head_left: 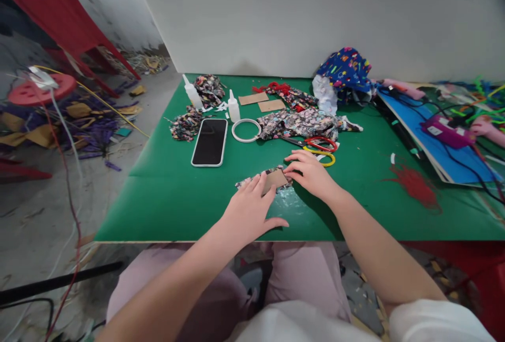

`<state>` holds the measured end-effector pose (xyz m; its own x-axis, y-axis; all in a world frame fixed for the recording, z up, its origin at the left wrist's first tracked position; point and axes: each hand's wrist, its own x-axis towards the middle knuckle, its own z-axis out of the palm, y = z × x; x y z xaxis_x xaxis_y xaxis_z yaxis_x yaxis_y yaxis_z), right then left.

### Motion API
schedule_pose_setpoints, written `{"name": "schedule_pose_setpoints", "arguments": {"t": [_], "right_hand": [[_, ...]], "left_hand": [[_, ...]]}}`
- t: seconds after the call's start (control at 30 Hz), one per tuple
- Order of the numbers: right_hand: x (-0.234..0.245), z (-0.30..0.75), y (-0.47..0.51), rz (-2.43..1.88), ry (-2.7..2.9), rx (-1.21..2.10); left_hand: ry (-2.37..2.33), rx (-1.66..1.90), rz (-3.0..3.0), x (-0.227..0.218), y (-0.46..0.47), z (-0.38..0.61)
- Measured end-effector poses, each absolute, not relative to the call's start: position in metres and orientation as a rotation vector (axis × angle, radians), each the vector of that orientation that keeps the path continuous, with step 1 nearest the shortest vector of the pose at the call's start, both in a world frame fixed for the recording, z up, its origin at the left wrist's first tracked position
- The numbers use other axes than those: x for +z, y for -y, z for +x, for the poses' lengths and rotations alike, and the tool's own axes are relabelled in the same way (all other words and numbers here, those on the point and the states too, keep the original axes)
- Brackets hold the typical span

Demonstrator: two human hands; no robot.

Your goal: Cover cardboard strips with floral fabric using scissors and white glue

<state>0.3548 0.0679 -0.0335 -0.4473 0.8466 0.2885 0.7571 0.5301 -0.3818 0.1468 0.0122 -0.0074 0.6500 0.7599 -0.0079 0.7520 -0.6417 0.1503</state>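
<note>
A small brown cardboard rectangle (276, 178) lies on a strip of floral fabric (246, 181) near the front of the green table (177, 194). My left hand (250, 210) lies flat with its fingers stretched onto the cardboard and fabric. My right hand (310, 171) presses its fingertips on the cardboard's right end, fingers curled down. Neither hand lifts anything.
A phone (210, 141), two glue bottles (233, 107), a white ring (245, 130), scissors with red and yellow handles (321, 148), floral cloth (300, 121), cardboard pieces (262, 102) and blue fabric (347, 71) lie behind. A glue gun (445, 131) with cables sits right. Red chair left.
</note>
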Motion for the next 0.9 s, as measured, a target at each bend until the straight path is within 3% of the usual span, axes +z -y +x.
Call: {"name": "schedule_pose_setpoints", "arguments": {"t": [0.23,0.5,0.9], "right_hand": [[-0.029,0.354,-0.067,-1.290,2.274,0.255],[-0.036,0.339,-0.063,-0.991,2.371,0.463],[-0.038,0.339,-0.064,-1.040,2.464,0.486]], "left_hand": [[-1.265,0.123,2.749,-0.005,-0.008,0.151],[-1.445,0.018,2.705,-0.005,0.005,0.168],[-1.517,0.004,2.672,-0.016,0.010,0.174]]}}
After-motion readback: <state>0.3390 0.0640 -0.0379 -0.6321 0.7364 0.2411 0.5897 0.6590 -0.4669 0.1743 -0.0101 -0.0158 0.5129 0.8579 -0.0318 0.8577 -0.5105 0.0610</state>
